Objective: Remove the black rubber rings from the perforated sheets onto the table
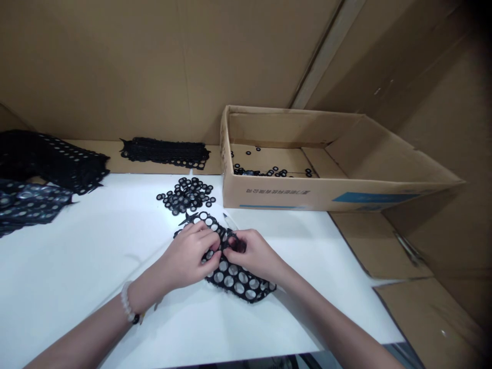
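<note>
A black sheet with rows of round holes (235,274) lies on the white table under both hands. My left hand (192,253), a beaded bracelet at its wrist, has its fingers closed on the sheet's upper part, near a raised edge. Opposite it, my right hand (255,253) is closed, thumb and fingers pinched at the same spot; dark material shows between them. Whether that is part of the sheet or a loose ring, I cannot tell. Just beyond the sheet sits a pile of small black rings (186,195).
An open cardboard box (277,193) stands at the back right with several black rings inside. A stack of black perforated strips (163,151) lies at the back; more perforated sheets (57,159) are heaped at left. Cardboard walls (115,66) enclose the white table (77,266).
</note>
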Demonstrator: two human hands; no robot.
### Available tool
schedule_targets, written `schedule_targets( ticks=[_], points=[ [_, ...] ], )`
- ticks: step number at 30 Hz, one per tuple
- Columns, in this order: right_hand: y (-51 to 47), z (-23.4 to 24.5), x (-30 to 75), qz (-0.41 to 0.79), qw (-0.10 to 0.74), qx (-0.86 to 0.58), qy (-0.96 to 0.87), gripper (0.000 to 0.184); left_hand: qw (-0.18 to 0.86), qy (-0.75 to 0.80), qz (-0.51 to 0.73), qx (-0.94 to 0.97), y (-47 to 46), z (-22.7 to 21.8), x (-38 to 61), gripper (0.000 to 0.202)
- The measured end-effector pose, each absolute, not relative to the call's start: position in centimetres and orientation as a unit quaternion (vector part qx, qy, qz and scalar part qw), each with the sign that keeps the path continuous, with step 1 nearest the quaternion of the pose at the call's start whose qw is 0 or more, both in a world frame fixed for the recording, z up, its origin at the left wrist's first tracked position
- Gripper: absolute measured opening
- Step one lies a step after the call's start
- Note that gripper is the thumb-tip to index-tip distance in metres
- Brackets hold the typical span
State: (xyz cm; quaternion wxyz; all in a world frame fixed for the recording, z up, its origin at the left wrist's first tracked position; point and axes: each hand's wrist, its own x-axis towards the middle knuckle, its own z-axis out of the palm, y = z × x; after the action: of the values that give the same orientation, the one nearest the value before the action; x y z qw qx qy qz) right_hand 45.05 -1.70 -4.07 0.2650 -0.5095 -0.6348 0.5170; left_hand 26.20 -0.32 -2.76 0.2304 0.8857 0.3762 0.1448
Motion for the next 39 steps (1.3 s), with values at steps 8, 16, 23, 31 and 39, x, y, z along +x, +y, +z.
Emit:
schedule_targets(
  ticks=[8, 16, 23, 31, 39],
  points=[
    [-1.9, -3.8, 44.8, 0.507, 0.261, -0.499, -0.653, 0.013, 0.144, 0.36, 0.141, 0.911, -0.2, -3.4, 26.1, 0.012],
    [-2.0, -4.2, 44.4, 0.481, 0.247, -0.495, -0.68, 0.013, 0.132, 0.352, 0.128, 0.918, -0.7, -3.7, 26.6, 0.007],
    [-2.0, -4.3, 44.3, 0.447, 0.269, -0.523, -0.674, 0.016, 0.165, 0.372, 0.114, 0.906, -0.5, -3.7, 26.4, 0.013],
    [-2.1, -4.1, 44.0, 0.414, 0.272, -0.518, -0.697, 0.02, 0.176, 0.381, 0.129, 0.898, -0.8, -4.0, 26.7, 0.013],
    [-1.8, -3.9, 44.4, 0.571, 0.314, -0.472, -0.594, 0.014, 0.311, 0.355, 0.19, 0.861, -0.1, -3.4, 26.0, 0.017]
  ],
)
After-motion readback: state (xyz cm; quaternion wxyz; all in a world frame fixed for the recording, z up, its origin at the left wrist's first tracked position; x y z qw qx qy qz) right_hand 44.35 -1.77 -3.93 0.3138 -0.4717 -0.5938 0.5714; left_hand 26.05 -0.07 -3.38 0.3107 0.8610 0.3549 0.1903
